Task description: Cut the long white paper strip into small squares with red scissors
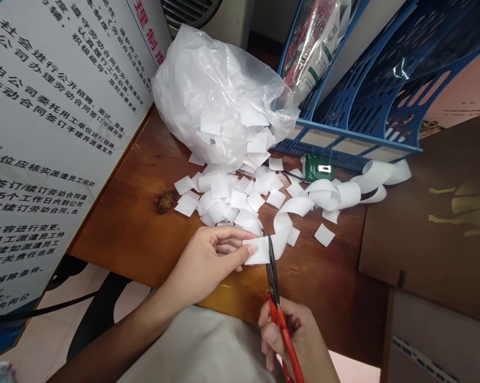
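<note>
My left hand (219, 255) pinches the end of a long white strip (281, 234) between thumb and fingers. The strip curls away to the right across the table. In my right hand (295, 335) are scissors (275, 284) with red handles, their dark blades closed or nearly closed across the strip, just right of my left fingertips. A heap of small white square pieces (240, 200) lies beyond my hands. Behind the heap, a clear plastic bag (219, 96) rests on its side with more white pieces in and around its mouth.
The wooden table (144, 234) has a white board with printed text (64, 106) along its left. A blue file rack (355, 141) stands at the back right, a green tape measure (318, 167) in front of it. A cardboard box (431, 255) is at the right.
</note>
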Demonstrator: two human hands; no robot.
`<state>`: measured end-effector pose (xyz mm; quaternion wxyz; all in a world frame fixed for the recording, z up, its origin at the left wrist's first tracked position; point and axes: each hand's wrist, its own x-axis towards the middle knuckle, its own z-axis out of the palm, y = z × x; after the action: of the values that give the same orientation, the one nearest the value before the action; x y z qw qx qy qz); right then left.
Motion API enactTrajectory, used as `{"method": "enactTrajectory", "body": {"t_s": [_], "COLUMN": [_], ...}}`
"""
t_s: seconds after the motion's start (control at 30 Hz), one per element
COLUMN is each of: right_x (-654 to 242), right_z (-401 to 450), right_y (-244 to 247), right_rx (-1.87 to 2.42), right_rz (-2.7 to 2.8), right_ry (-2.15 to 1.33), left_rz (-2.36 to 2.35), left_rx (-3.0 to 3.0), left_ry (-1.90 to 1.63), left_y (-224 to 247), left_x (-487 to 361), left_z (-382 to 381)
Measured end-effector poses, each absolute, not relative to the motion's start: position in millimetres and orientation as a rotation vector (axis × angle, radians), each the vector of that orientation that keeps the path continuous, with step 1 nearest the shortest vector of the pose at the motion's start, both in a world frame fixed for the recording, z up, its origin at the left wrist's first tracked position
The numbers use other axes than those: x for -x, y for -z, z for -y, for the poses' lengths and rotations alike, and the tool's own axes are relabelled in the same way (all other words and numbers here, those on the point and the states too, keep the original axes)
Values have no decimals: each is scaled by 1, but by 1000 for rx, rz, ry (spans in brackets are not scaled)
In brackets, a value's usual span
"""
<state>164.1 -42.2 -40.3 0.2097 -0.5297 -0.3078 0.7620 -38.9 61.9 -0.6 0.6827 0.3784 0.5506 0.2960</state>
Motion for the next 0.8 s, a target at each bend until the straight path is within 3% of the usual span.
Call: {"method": "enactTrajectory", "body": {"t_s": [0.8], "right_x": [-157], "right_z": [52], "right_y": [49], "right_rx": [1633], "right_rz": [776], "right_ry": [-2096], "left_rz": [-1277], "left_rx": [-887], "left_ry": [-647], "left_y": [1], "left_x": [39], "left_z": [-63]}}
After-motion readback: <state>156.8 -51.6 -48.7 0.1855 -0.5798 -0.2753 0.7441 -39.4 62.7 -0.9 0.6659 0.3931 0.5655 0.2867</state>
